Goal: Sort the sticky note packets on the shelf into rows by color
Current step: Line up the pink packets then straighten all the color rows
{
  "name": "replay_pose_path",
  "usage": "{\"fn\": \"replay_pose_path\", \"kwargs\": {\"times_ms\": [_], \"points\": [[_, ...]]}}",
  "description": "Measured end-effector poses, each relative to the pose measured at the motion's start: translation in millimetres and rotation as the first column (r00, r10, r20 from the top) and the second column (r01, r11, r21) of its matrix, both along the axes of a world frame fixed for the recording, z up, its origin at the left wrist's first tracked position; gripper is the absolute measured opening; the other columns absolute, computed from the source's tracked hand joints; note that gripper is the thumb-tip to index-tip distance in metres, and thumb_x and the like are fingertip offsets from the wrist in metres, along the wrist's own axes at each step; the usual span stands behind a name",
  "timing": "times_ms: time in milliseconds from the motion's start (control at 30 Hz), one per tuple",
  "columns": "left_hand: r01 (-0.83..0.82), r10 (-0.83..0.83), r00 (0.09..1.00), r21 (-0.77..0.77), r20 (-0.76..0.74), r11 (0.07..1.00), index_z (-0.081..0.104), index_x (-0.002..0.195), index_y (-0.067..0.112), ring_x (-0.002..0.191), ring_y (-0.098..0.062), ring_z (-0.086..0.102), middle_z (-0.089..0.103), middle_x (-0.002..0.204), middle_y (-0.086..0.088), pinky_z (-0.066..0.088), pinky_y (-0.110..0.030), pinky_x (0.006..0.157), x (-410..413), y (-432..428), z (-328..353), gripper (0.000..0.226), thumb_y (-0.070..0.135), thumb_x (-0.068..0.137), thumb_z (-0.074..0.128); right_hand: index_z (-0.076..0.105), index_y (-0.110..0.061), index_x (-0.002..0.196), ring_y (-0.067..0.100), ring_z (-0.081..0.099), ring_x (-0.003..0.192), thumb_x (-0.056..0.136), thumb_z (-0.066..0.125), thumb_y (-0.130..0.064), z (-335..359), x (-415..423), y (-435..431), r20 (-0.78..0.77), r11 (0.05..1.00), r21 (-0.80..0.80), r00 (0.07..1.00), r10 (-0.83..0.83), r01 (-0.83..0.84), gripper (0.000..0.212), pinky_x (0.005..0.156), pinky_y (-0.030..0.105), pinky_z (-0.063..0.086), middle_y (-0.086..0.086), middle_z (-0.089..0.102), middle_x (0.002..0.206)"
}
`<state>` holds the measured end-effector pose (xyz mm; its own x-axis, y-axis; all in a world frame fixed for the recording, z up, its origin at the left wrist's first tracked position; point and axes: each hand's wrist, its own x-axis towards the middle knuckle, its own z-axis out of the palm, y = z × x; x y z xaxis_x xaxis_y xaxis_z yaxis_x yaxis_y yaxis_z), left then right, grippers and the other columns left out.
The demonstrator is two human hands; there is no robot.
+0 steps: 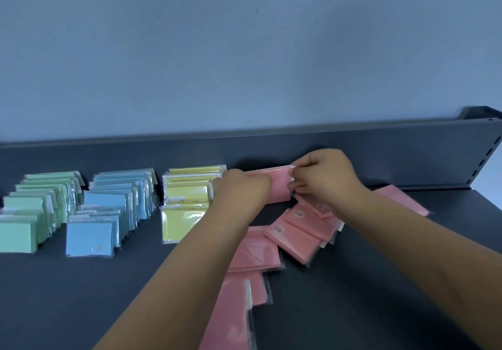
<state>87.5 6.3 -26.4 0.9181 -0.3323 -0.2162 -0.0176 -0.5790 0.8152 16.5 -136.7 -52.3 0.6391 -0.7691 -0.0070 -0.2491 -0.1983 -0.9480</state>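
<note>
Three rows of sticky note packets stand on the dark shelf (81, 295): green packets (35, 208) at the left, blue packets (108, 211) beside them, yellow packets (184, 208) in the middle. Right of the yellow row, an upright pink packet (279, 186) stands near the back. My left hand (241, 189) grips its left side and my right hand (326, 176) pinches its upper right corner. Several loose pink packets (298, 233) lie flat and overlapping below my hands, and more pink packets (231, 309) trail toward the front edge.
A low dark back wall (380, 148) runs behind the rows, with a slotted upright (486, 156) at the far right. One pink packet (402, 197) lies flat at the right, behind my right forearm. A pale blue wall rises behind the shelf.
</note>
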Motion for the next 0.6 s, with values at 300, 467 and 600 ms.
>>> {"fn": "replay_pose_path", "kwargs": {"times_ms": [300,467,600], "points": [[0.06,-0.062,0.997,-0.055,-0.043,0.997,0.063,0.108,0.009,0.095,-0.032,0.066,0.065,0.113,-0.014,0.042,-0.027,0.065,-3.9,-17.5,-3.5,0.022,0.019,0.089,0.056,0.076,-0.008,0.078,0.026,0.077,0.066,0.087,0.069,0.0,-4.3,-18.1,-17.1,0.01,0.993,-0.075,0.996,-0.086,0.087,0.014,0.073,0.043,0.066,0.013,0.075,0.068],[0.045,-0.054,0.997,-0.157,-0.054,0.987,0.065,0.097,0.007,0.08,-0.031,0.061,0.065,0.096,-0.014,0.05,-0.031,0.07,-2.5,-22.4,-8.6,0.021,0.018,0.082,0.056,0.075,-0.002,0.074,0.032,0.078,0.069,0.085,0.074,-0.001,-4.7,-22.0,-21.6,0.046,0.993,0.06,0.993,-0.106,0.103,0.011,0.075,0.049,0.065,0.021,0.074,0.07],[0.03,-0.046,0.997,-0.228,-0.064,0.973,0.065,0.103,0.001,0.075,-0.026,0.056,0.061,0.089,-0.013,0.047,-0.032,0.07,-3.9,-19.9,-11.3,0.027,0.016,0.083,0.054,0.076,-0.006,0.064,0.032,0.077,0.068,0.083,0.076,-0.008,-10.1,-23.2,-22.5,0.004,0.994,0.021,0.994,-0.111,0.111,0.018,0.078,0.048,0.064,0.016,0.075,0.065]]}}
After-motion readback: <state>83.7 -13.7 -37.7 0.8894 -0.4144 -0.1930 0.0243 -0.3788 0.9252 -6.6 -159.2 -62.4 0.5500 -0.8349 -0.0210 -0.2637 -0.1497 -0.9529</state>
